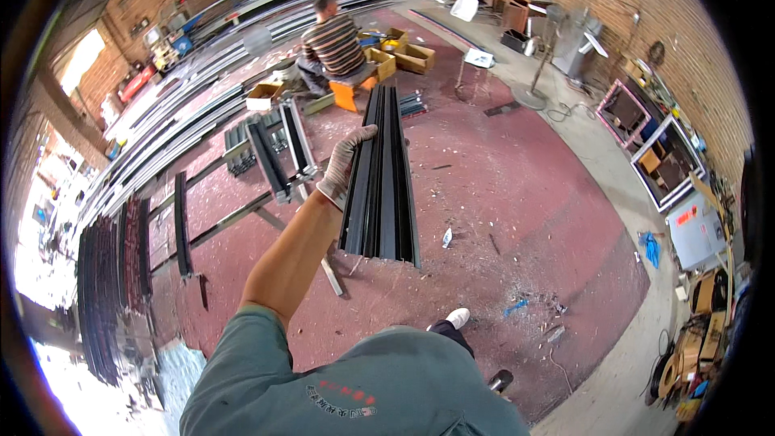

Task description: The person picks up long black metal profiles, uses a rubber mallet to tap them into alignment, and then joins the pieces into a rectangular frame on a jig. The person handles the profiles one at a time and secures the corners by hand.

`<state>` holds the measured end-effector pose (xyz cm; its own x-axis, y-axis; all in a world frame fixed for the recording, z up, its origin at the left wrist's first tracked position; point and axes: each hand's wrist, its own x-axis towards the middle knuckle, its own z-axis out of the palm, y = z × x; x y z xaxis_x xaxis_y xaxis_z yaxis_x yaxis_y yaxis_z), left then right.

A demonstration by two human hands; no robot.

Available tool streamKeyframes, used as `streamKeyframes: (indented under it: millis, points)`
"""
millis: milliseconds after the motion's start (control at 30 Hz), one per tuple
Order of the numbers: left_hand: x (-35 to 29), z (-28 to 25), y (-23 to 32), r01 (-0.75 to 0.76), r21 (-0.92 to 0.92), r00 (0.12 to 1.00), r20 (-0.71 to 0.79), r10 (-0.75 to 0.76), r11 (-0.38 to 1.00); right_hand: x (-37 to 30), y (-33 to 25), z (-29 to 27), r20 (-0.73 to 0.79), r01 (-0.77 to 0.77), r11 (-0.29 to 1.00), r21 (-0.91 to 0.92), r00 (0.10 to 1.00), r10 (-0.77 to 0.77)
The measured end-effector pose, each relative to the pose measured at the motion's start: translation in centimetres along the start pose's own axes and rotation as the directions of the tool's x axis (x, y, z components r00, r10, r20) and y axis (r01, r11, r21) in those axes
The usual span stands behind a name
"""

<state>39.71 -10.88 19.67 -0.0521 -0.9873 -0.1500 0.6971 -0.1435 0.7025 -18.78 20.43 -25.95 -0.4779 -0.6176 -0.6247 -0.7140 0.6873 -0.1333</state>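
Note:
My left hand (347,163), in a pale work glove, is closed round a bundle of long black metal profiles (379,194). The thumb lies on top near the far end, and most of the fingers are hidden underneath. The bundle is held out in front of me above the floor, its near end angled down toward my body. My right hand and forearm do not show. Left of the bundle, more short dark profiles (268,157) lie across a low metal rack (234,216).
A person in a striped shirt (333,42) sits on an orange stool (345,97) ahead, near cardboard boxes (414,57). Stacked dark profiles (101,299) stand at left. A pedestal fan (530,97) is at right. Scraps (517,307) litter the red floor (517,194).

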Motion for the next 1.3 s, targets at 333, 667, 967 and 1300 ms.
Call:
streamKeyframes:
  millis: [333,667,967,1300]
  points:
    - [16.3,12.6,-7.0,0.110,0.062,0.986,0.120,-0.116,0.992,10.1,-0.4,-4.0,0.026,-0.092,0.994,0.051,0.996,0.091]
    - [31.0,24.8,-16.5,0.232,0.054,0.902,0.363,-0.236,0.971,22.1,-3.6,-15.5,-0.107,0.061,0.966,0.253,0.994,-0.035]
    - [45.6,31.3,-24.4,0.374,0.152,0.830,0.385,-0.404,0.915,24.4,-8.5,-20.2,-0.115,-0.148,0.934,0.325,0.974,0.195]
    - [70.3,32.3,-36.5,0.408,0.345,0.854,0.185,-0.487,0.846,31.3,-9.9,-23.2,0.002,-0.370,0.850,0.376,0.917,0.398]
